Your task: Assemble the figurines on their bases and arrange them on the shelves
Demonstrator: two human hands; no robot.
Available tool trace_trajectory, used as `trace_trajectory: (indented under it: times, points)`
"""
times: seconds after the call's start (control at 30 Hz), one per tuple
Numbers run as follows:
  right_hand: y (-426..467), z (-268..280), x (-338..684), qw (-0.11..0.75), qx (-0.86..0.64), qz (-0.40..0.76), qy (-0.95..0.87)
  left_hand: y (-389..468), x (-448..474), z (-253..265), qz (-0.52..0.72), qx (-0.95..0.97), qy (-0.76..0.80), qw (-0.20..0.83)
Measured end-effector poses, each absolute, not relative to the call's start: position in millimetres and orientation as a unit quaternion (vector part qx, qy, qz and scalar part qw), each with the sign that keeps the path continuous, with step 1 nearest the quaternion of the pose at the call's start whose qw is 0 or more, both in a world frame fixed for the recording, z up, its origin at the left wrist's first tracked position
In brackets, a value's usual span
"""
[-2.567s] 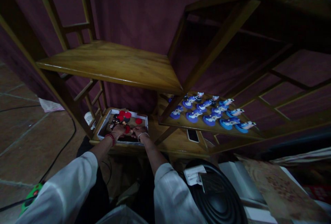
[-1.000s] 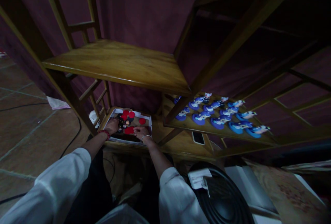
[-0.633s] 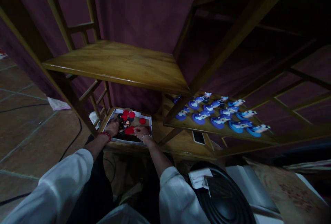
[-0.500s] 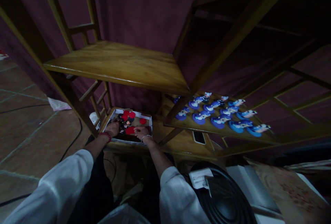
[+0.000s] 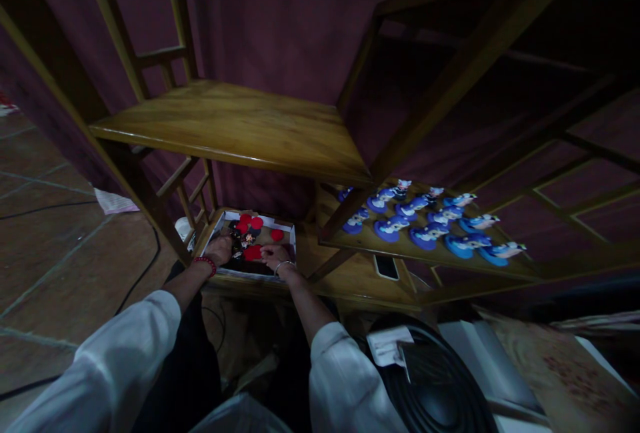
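Below, a shallow box (image 5: 293, 239) holds red discs (image 5: 256, 223) and small figures (image 5: 249, 239).

Your left arm (image 5: 135, 333) and right arm (image 5: 327, 343) extend forward and downward, converging toward the hands. Your left hand (image 5: 220, 250) faces knuckles up, fingertips obscured. Your right hand (image 5: 273, 256), just apart from it, has bent fingers.
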State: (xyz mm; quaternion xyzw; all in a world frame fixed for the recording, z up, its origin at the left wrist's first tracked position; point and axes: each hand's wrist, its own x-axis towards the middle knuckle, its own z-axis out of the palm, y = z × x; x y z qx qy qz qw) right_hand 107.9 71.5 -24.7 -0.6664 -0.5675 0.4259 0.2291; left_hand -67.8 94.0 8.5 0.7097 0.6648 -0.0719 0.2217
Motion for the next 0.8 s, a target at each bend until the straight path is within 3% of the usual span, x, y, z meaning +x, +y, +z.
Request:
trace_trajectory:
  times: [0.8]
  points:
    - [70.0,-24.5,108.6,0.241,-0.66,0.413,-0.58,78.4,-76.3,21.3,-0.048,0.733,0.655,0.175]
